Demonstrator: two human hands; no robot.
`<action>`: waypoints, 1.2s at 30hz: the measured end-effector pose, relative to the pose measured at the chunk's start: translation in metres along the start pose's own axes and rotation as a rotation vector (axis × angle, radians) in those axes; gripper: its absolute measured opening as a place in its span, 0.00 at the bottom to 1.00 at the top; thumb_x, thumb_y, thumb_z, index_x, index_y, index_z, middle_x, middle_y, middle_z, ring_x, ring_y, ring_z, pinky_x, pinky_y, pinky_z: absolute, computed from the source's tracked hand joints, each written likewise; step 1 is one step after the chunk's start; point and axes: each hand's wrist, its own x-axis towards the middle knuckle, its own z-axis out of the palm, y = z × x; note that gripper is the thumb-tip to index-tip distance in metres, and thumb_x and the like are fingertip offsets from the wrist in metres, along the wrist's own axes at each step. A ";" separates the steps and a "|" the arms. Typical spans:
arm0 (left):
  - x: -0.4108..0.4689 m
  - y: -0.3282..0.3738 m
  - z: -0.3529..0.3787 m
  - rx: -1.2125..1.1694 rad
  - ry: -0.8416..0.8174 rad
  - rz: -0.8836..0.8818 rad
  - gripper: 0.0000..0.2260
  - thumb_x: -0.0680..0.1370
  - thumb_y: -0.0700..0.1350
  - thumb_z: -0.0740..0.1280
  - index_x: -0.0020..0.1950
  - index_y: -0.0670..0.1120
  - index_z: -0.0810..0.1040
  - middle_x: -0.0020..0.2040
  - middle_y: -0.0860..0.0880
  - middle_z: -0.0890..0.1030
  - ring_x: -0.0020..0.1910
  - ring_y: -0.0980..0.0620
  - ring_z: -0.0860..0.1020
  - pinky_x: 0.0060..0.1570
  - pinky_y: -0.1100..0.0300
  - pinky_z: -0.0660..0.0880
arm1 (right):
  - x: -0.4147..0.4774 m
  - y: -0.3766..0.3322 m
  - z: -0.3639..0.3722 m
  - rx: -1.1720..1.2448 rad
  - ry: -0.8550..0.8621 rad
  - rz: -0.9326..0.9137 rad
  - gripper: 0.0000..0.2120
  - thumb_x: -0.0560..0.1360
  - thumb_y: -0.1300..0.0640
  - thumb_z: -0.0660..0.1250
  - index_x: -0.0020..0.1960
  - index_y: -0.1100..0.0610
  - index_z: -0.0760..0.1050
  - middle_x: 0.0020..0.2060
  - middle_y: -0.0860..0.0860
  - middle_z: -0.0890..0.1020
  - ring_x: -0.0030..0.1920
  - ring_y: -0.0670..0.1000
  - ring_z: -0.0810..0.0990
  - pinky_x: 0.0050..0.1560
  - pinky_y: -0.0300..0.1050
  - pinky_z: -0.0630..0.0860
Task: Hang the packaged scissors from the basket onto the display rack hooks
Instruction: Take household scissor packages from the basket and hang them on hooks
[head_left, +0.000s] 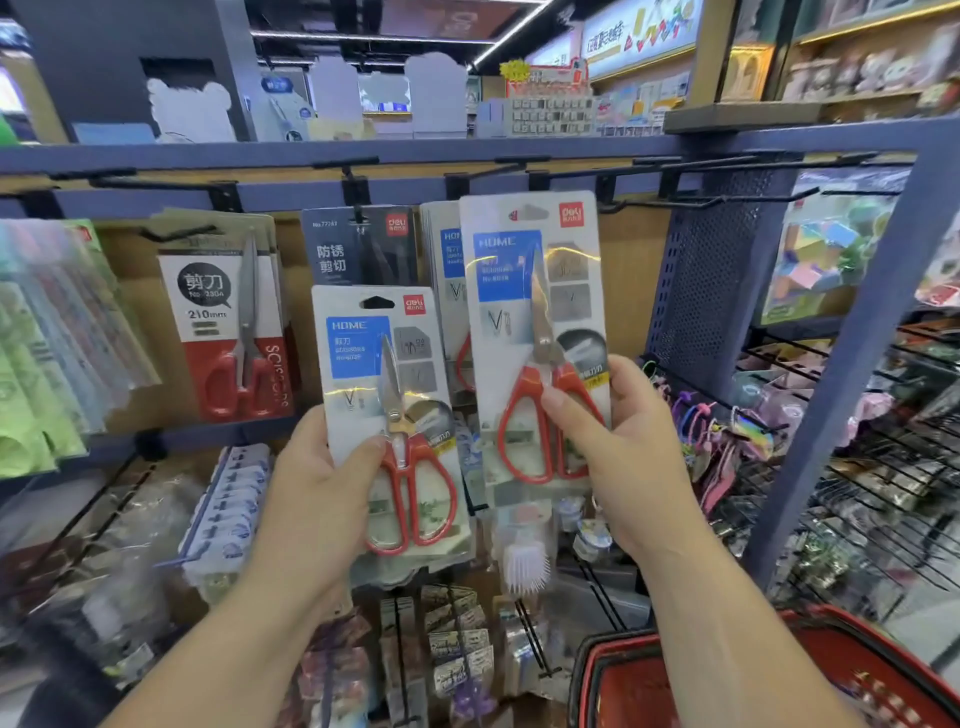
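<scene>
My left hand (317, 488) grips a smaller pack of red-handled scissors (387, 410) by its left edge, thumb over the handles. Higher and to the right, my right hand (618, 447) holds a larger pack of red-handled scissors (535, 332), thumb on the handles. The larger pack's top hang hole sits just below the rack's rail, in front of a matching hung stack (441, 270). Black hooks (644, 205) jut from the rail to the right of it. The red basket (623, 680) is at the lower right, under my right forearm.
Other hung packs fill the rack: red 210 mm scissors (234, 322) at left and a dark pack (363, 244) in the middle. A blue perforated upright (711, 275) borders the bay on the right, with wire racks of small goods beyond. Lower hooks hold more packets.
</scene>
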 end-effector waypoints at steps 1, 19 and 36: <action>0.001 0.001 -0.003 0.010 0.002 0.005 0.14 0.84 0.37 0.65 0.59 0.57 0.81 0.53 0.56 0.88 0.53 0.53 0.86 0.56 0.46 0.82 | 0.006 0.000 -0.001 -0.016 0.002 -0.002 0.11 0.72 0.51 0.79 0.51 0.44 0.81 0.49 0.52 0.87 0.52 0.58 0.87 0.55 0.65 0.83; 0.023 0.057 0.009 0.058 -0.295 0.074 0.13 0.82 0.39 0.68 0.62 0.55 0.83 0.52 0.40 0.88 0.45 0.35 0.85 0.44 0.43 0.83 | 0.053 0.032 -0.024 -0.064 -0.042 0.102 0.07 0.76 0.54 0.77 0.54 0.51 0.82 0.49 0.50 0.88 0.52 0.54 0.87 0.55 0.59 0.83; 0.064 0.033 0.061 0.075 -0.225 -0.013 0.09 0.85 0.39 0.66 0.63 0.49 0.81 0.51 0.48 0.89 0.46 0.49 0.88 0.43 0.53 0.85 | 0.050 0.065 -0.035 -0.094 0.000 0.095 0.05 0.83 0.58 0.69 0.55 0.52 0.84 0.47 0.52 0.88 0.51 0.57 0.87 0.52 0.59 0.83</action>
